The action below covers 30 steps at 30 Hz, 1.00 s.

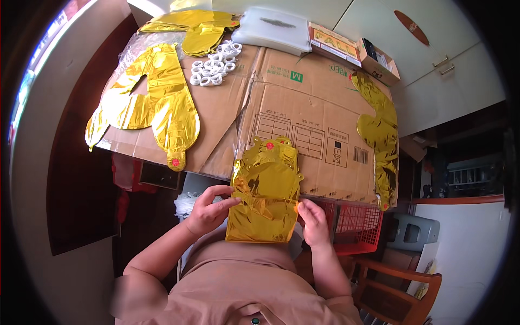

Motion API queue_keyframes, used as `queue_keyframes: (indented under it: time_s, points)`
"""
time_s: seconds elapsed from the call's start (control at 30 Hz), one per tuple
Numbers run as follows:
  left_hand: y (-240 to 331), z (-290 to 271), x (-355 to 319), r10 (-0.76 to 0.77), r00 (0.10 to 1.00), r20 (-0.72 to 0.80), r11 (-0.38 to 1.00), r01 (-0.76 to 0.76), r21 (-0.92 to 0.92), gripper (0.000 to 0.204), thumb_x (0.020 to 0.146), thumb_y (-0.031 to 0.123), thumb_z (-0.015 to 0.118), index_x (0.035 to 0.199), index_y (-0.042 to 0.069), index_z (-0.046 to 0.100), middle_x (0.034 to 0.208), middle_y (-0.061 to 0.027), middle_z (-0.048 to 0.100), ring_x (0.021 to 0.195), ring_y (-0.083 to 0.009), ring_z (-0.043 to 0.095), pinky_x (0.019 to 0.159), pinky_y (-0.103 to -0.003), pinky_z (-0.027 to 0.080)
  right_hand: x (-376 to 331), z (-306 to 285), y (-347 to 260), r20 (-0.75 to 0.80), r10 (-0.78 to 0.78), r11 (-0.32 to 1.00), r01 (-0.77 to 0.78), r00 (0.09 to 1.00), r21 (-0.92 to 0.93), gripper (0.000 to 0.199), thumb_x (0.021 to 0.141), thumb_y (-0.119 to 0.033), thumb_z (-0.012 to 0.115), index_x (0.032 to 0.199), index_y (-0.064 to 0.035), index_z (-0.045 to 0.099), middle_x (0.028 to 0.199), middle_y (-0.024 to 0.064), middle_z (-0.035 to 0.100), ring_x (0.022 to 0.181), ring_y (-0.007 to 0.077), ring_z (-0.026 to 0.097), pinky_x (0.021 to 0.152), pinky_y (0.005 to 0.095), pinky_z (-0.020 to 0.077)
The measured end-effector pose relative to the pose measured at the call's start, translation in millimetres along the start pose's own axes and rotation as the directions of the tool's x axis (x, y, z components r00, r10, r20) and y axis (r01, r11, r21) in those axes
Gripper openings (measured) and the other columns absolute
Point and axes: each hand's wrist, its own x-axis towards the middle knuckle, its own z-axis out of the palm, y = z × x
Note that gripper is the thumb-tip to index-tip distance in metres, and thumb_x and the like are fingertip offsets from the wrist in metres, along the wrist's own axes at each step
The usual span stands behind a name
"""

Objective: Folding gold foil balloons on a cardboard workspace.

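A folded gold foil balloon lies over the table's front edge, its near end hanging toward my lap. A red round spot marks its far part, and a crease runs across its middle. My left hand grips the left edge, with fingertips resting on the foil's face. At the right edge, my right hand pinches the foil between thumb and fingers. An orange bit shows by the right fingertips. Whether the foil is one balloon or several layers, I cannot tell.
Cardboard covers the table. A large gold letter balloon lies left, another gold balloon right, more gold foil at the back. White ribbon rolls, a translucent box and small cartons stand behind. A red crate sits below right.
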Motion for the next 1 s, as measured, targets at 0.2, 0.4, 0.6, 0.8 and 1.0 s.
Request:
queue_keyframes:
  time_s: [0.2, 0.4, 0.6, 0.8, 1.0]
  points:
    - [9.5, 10.5, -26.1, -0.706, 0.698, 0.12, 0.394, 0.528, -0.752, 0.028, 0.102, 0.005, 0.056, 0.129, 0.004, 0.051, 0.116, -0.0077, 0.063, 0.102, -0.0147, 0.065, 0.087, -0.031, 0.055, 13.4, 5.7, -1.9, 0.124, 0.07, 0.994, -0.079, 0.99, 0.07, 0.014, 0.099, -0.013, 0.066, 0.096, -0.0002, 0.07, 0.084, -0.0014, 0.067, 0.074, 0.0052, 0.057, 0.07, 0.0213, 0.046]
    - [12.9, -5.8, -12.7, -0.69, 0.517, 0.508, -0.091, 0.634, -0.768, 0.03, 0.106, 0.019, 0.053, 0.129, 0.0, 0.056, 0.117, -0.0078, 0.067, 0.106, -0.0174, 0.067, 0.095, -0.035, 0.053, 9.1, 21.8, -1.1, 0.044, -0.018, 1.0, 0.018, 0.999, 0.002, 0.016, 0.1, -0.014, 0.065, 0.094, -0.0002, 0.069, 0.081, -0.0034, 0.065, 0.073, 0.0022, 0.053, 0.068, 0.0202, 0.0444]
    - [13.6, -2.2, -9.5, -0.713, 0.551, 0.434, 0.13, 0.712, -0.69, 0.017, 0.103, 0.015, 0.061, 0.105, 0.0, 0.067, 0.093, 0.003, 0.066, 0.083, -0.0031, 0.056, 0.076, -0.021, 0.048, 0.8, 32.1, -17.0, 0.104, 0.001, 1.0, -0.003, 0.995, 0.02, 0.017, 0.1, -0.016, 0.066, 0.099, 0.0009, 0.069, 0.083, -0.0039, 0.065, 0.077, 0.0029, 0.054, 0.071, 0.0205, 0.0452]
    - [29.4, -9.6, -3.6, -0.703, 0.591, 0.395, 0.26, 0.731, -0.631, 0.015, 0.102, 0.015, 0.063, 0.1, 0.001, 0.066, 0.081, 0.0083, 0.06, 0.071, 0.0004, 0.047, 0.063, -0.018, 0.039, -5.6, 24.4, -19.8, 0.172, 0.034, 0.992, -0.012, 0.985, -0.128, 0.021, 0.098, -0.02, 0.069, 0.097, 0.0001, 0.071, 0.082, -0.0049, 0.064, 0.076, 0.003, 0.053, 0.07, 0.0214, 0.0444]
    - [30.7, -11.5, 0.3, -0.713, 0.594, 0.373, 0.346, 0.76, -0.55, 0.017, 0.101, 0.016, 0.065, 0.097, -0.001, 0.067, 0.08, 0.0067, 0.061, 0.073, -0.0007, 0.048, 0.064, -0.02, 0.041, -5.2, 27.0, -19.8, 0.127, 0.021, 0.989, -0.002, 0.992, -0.146, 0.023, 0.098, -0.023, 0.071, 0.095, -0.0007, 0.071, 0.079, -0.0054, 0.06, 0.075, 0.0029, 0.05, 0.068, 0.0209, 0.042]
